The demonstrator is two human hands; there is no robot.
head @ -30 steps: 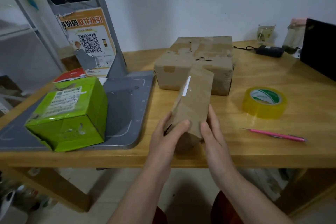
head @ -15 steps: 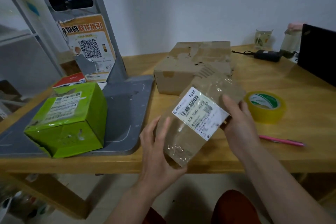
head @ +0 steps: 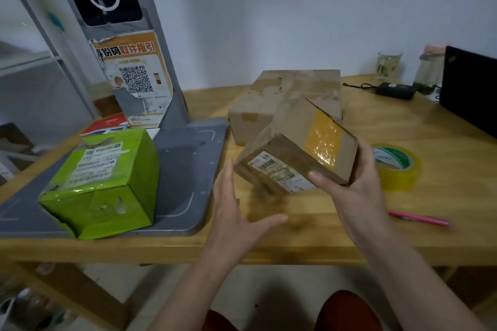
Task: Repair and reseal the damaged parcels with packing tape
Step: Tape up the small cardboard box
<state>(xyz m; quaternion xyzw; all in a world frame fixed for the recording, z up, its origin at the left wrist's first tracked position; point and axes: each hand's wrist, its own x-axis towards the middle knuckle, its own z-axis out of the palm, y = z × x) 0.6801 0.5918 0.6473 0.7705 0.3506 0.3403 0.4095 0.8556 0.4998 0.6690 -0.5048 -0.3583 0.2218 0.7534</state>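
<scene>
A wooden table is seen from above, with a grey scanner standing on its left part. On the scanner's flat base a green box is set, dented and torn along its lower edge. A large carton is placed at the back middle of the table, its top scuffed. A small parcel is held tilted in the air above the table's front, in front of the carton; a yellow tape patch is seen on its upper face and a white label on the face turned to the camera. The parcel is gripped at its right end by the right hand, thumb on the near face and fingers wrapped behind. The left hand is spread open just left of and below the parcel, with nothing held; contact with the parcel cannot be told. A tape roll lies flat just right of the right hand. A pink pen lies near the front edge, right of the right wrist.
</scene>
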